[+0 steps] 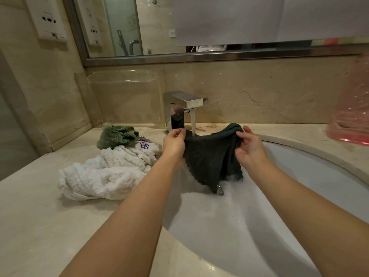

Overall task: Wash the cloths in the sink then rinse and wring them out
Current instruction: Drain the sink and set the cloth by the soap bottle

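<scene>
Dark cloth point(211, 158) hangs spread over sink point(311, 156), under running tap point(186, 108). Left hand point(173, 143) fingers point(180, 133) pinch its top left edge; right hand point(250, 146) grips top right corner. Lower hem touches suds. White cloth point(103, 176) and green cloth point(115, 136) lie on worktop point(40, 226).

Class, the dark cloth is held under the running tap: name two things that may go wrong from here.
1. The dark green terry cloth spread under the stream may splash the beige marble counter.
2. The white fluffy towel lies at the white sink edge; it may get wet.
</scene>
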A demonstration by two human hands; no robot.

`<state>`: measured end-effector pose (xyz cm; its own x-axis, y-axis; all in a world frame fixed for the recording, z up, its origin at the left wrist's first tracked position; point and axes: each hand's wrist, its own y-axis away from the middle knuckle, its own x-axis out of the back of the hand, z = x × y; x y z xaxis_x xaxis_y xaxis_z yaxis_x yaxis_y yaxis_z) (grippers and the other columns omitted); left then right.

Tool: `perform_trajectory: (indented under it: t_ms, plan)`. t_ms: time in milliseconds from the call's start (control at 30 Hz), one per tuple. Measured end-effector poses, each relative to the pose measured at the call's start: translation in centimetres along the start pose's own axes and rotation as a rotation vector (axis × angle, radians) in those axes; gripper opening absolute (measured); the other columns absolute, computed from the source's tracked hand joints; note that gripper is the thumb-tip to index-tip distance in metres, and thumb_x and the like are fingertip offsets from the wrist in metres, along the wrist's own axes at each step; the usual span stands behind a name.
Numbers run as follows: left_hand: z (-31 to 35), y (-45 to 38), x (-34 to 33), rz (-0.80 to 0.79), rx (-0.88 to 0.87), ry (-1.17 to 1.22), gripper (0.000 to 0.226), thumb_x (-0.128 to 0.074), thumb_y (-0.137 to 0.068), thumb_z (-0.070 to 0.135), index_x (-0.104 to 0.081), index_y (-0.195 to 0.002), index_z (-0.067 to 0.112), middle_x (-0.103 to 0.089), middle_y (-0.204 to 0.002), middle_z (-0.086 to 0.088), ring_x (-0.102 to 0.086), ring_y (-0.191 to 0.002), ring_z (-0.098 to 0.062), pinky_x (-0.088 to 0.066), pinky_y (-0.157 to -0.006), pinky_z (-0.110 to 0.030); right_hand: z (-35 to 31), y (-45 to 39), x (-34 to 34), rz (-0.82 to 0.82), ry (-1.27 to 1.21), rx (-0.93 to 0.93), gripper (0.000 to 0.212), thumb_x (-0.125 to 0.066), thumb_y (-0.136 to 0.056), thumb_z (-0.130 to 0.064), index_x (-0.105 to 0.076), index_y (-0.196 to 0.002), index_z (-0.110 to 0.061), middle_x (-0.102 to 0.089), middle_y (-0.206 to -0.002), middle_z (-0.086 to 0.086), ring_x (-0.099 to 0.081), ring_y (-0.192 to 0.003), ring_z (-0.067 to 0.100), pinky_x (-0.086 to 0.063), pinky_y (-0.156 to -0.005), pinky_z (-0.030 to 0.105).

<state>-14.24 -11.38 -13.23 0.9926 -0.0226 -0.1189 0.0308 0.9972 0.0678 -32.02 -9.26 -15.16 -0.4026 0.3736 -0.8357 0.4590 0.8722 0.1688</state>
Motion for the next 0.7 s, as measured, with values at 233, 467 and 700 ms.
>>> perform_trajectory:
  t_ms: [233, 467, 700]
  plan:
    - [0.1, 0.2, -0.4, -0.052, -0.033, 0.068, 0.023, -0.041, -0.104, 0.025, -0.059, -0.115, 0.015, -0.06, -0.103, -0.009, -0.058, -0.097, -0.024, -0.051, -0.096, -0.044, 0.4, 1.6, -0.5, -0.196, 0.286, -0.074, 0.044, -0.036, -0.084, 0.018, -0.059, -0.103, -0.015, -0.054, -0.11, 0.015, -0.057, -0.101, 0.027, -0.051, -0.074, 0.028]
    - [0.3, 0.7, -0.6, -0.082, -0.129, 0.049, 0.021, -0.039, -0.104, 0.025, -0.057, -0.1, 0.016, -0.058, -0.097, -0.007, -0.058, -0.093, -0.02, -0.05, -0.094, -0.041, 1.4, 1.5, 0.6, -0.358, 1.294, 0.063, 0.015, -0.071, -0.086, -0.023, -0.068, -0.1, -0.02, -0.065, -0.101, 0.002, -0.058, -0.104, 0.021, -0.048, -0.088, 0.032]
    - [0.4, 1.1, -0.5, -0.043, -0.201, -0.059, 0.02, -0.039, -0.104, 0.026, -0.057, -0.096, 0.023, -0.059, -0.105, -0.004, -0.057, -0.106, -0.02, -0.046, -0.102, -0.044, 2.4, 1.5, 0.2, -0.402, 1.459, -0.026, 0.016, -0.059, -0.094, -0.029, -0.06, -0.091, -0.014, -0.062, -0.097, 0.007, -0.057, -0.097, 0.022, -0.046, -0.086, 0.037]
